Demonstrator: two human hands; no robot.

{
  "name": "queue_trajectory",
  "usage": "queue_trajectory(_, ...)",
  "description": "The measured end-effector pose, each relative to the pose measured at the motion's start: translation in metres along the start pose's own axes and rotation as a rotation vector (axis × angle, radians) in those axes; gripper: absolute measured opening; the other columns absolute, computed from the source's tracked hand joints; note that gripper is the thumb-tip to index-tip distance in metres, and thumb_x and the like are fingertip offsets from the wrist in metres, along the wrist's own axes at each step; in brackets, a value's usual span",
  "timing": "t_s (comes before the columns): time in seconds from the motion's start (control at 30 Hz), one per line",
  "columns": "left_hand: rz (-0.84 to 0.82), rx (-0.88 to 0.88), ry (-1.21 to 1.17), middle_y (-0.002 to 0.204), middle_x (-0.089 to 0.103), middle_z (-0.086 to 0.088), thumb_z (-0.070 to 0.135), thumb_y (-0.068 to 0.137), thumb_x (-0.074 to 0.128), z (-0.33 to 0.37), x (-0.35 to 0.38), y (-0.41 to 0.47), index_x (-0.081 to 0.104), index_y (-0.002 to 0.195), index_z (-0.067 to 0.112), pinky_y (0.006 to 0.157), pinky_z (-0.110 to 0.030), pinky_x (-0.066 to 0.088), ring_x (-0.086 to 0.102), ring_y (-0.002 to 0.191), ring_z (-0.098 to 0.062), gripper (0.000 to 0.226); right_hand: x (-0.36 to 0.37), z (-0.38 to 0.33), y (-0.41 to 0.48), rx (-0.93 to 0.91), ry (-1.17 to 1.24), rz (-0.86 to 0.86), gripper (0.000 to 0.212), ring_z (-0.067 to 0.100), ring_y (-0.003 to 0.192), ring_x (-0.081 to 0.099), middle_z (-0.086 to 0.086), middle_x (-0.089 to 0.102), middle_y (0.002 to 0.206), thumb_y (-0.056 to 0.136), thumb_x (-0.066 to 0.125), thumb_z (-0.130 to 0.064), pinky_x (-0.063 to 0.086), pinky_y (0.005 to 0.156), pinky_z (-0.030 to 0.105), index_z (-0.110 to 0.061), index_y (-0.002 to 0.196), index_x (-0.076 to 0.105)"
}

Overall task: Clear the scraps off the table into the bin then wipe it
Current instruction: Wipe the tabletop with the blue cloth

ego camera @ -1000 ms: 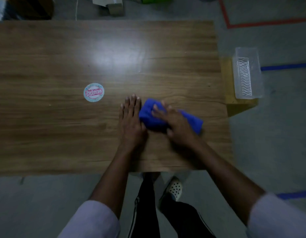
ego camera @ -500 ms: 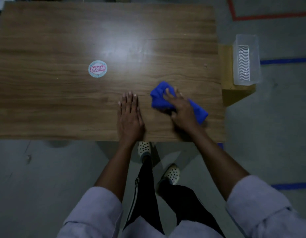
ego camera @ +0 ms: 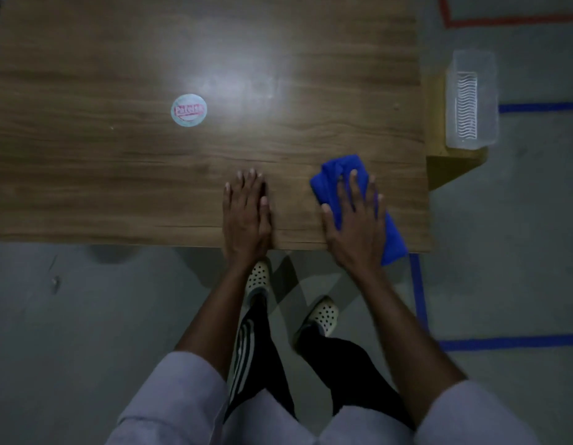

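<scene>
Your right hand (ego camera: pixel 356 220) lies flat, fingers straight and spread, pressing the soft folded blue cloth (ego camera: pixel 330 184) onto the wood-grain tabletop (ego camera: pixel 118 175); both have slid right, towards the near corner. Your left hand (ego camera: pixel 246 213) stays flat and empty alongside. The clear plastic bin (ego camera: pixel 471 97) sits beyond the right edge

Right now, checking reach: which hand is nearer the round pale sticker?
Left. The left hand lies right of the sticker; the right hand, on the blue cloth, is farther right.

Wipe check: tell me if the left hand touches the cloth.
No, the left hand lies flat on the table; only the right hand presses the blue cloth.
</scene>
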State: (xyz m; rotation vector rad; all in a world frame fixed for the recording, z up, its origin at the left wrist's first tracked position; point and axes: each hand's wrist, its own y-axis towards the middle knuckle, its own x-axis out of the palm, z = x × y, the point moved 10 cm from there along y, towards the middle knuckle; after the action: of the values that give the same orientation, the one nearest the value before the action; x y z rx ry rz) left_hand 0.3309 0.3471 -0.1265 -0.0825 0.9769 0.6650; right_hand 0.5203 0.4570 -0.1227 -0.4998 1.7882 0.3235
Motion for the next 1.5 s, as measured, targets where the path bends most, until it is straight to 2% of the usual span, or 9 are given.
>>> queue_trajectory(0.17,0.038,-0.207,-0.369,0.160,0.036,-0.006,0.021,0.106,0.038,-0.029,-0.016,0.006,0.040,0.152,0.003,0.126,-0.025,0.004,0.026,0.154,-0.025,0.050,0.044,-0.120,-0.032,-0.365,0.012,-0.069,0.061,0.027,0.156,0.002,-0.004,0.014,0.169,0.102,0.041,-0.036,0.012,0.124,0.051,-0.026,0.160,0.025)
queue_trajectory(0.27,-0.020,-0.237,-0.413,0.161,0.032,-0.005,0.029,0.106,0.034,-0.026,-0.011,0.014,0.036,0.154,0.007,0.127,-0.033,0.006,0.024,0.154,-0.024,0.053,0.047,-0.128,-0.006,-0.518,-0.003,-0.117,0.063,0.025,0.156,0.007,-0.005,0.017,0.168,0.099,0.041,-0.036,0.014,0.124,0.050,-0.028,0.159,0.026)
queue_trajectory(0.37,-0.029,-0.239,-0.421,0.162,0.034,-0.012,0.026,0.106,0.035,-0.031,-0.011,0.039,0.039,0.153,0.006,0.127,-0.046,0.013,0.024,0.154,-0.024,0.051,0.034,-0.088,0.057,-0.360,-0.030,-0.094,0.059,0.026,0.156,0.008,-0.004,0.016,0.168,0.103,0.034,-0.041,0.018,0.123,0.051,-0.028,0.159,0.026)
queue_trajectory(0.57,-0.067,-0.059,-0.269,0.162,0.037,-0.008,0.023,0.107,0.035,-0.029,-0.015,0.091,0.042,0.154,0.009,0.123,-0.020,-0.002,0.024,0.154,-0.021,0.049,0.019,-0.048,0.015,0.058,-0.037,0.009,0.060,0.025,0.156,-0.001,-0.006,0.004,0.170,0.107,0.035,-0.038,0.012,0.125,0.048,-0.026,0.162,0.015)
queue_trajectory(0.83,-0.114,-0.063,-0.335,0.161,0.039,-0.007,0.034,0.106,0.032,-0.036,-0.002,0.127,0.045,0.152,0.010,0.128,-0.038,0.006,0.023,0.154,-0.019,0.053,0.042,-0.132,0.070,-0.442,0.003,-0.168,0.058,0.020,0.155,-0.005,-0.009,0.002,0.168,0.103,0.042,-0.037,0.002,0.125,0.042,-0.028,0.158,0.028)
queue_trajectory(1.0,-0.098,-0.097,-0.407,0.158,0.043,-0.008,0.026,0.107,0.037,-0.037,0.005,0.131,0.047,0.151,0.008,0.127,-0.038,0.015,0.031,0.152,-0.020,0.048,0.017,-0.057,0.164,-0.088,-0.035,-0.026,0.057,0.027,0.156,0.006,-0.005,0.013,0.169,0.106,0.032,-0.038,0.015,0.124,0.046,-0.024,0.160,0.023)
queue_trajectory(1.2,-0.058,-0.058,-0.362,0.154,0.049,-0.011,0.034,0.104,0.044,-0.037,0.004,0.127,0.051,0.147,0.005,0.126,-0.042,0.019,0.037,0.149,-0.022,0.053,0.024,-0.078,0.073,0.226,0.032,0.106,0.058,0.027,0.156,0.003,-0.006,0.011,0.169,0.106,0.034,-0.037,0.011,0.125,0.046,-0.025,0.161,0.021)
queue_trajectory(1.4,-0.017,-0.028,-0.388,0.154,0.048,-0.013,0.029,0.103,0.047,-0.037,0.003,0.127,0.049,0.147,0.000,0.123,-0.052,0.025,0.039,0.148,-0.024,0.052,0.045,-0.143,0.110,-0.334,0.056,-0.033,0.063,0.026,0.155,0.013,-0.007,0.022,0.166,0.095,0.045,-0.028,0.018,0.123,0.049,-0.026,0.157,0.032)
queue_trajectory(1.5,0.003,-0.040,-0.312,0.155,0.047,-0.011,0.028,0.105,0.041,-0.039,0.007,0.131,0.048,0.148,0.002,0.123,-0.050,0.025,0.038,0.148,-0.022,0.051,0.033,-0.098,0.187,-0.244,0.034,0.011,0.058,0.029,0.155,0.014,-0.006,0.025,0.166,0.100,0.044,-0.035,0.021,0.122,0.050,-0.027,0.157,0.034)
